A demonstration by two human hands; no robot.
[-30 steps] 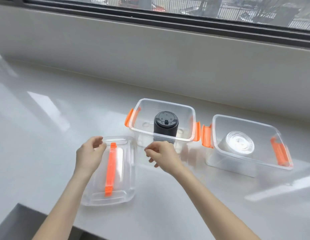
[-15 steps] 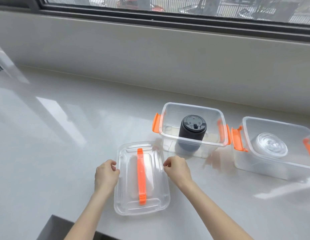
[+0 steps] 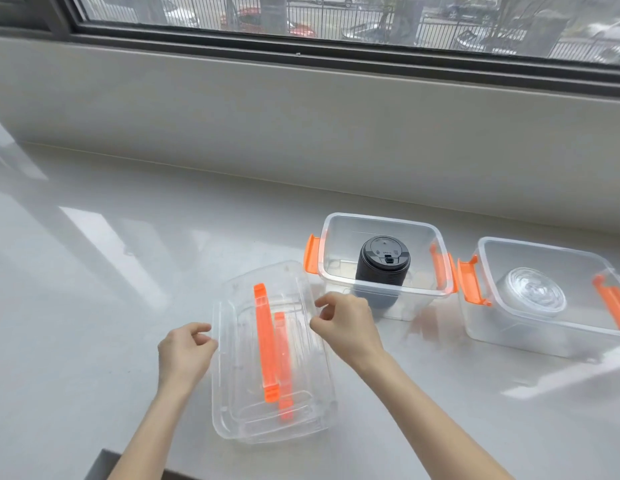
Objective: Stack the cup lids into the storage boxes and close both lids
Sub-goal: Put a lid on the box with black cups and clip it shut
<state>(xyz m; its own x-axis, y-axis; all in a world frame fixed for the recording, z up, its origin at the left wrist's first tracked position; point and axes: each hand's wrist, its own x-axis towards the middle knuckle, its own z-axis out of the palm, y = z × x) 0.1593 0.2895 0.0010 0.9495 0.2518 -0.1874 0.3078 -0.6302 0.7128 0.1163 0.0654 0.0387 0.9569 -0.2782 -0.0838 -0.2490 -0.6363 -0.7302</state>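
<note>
head view | left hand (image 3: 183, 355) and right hand (image 3: 343, 323) pinch opposite edges of the top clear box lid (image 3: 239, 341); a second lies beneath | black cup lids (image 3: 383, 268) and clear cup lids (image 3: 533, 296) already stacked in the two storage boxes (image 3: 381, 292) | both still uncovered

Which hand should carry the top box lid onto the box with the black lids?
Right hand, probably: it holds the box lid on the edge nearest the open box. The left hand is on the far edge.
</note>
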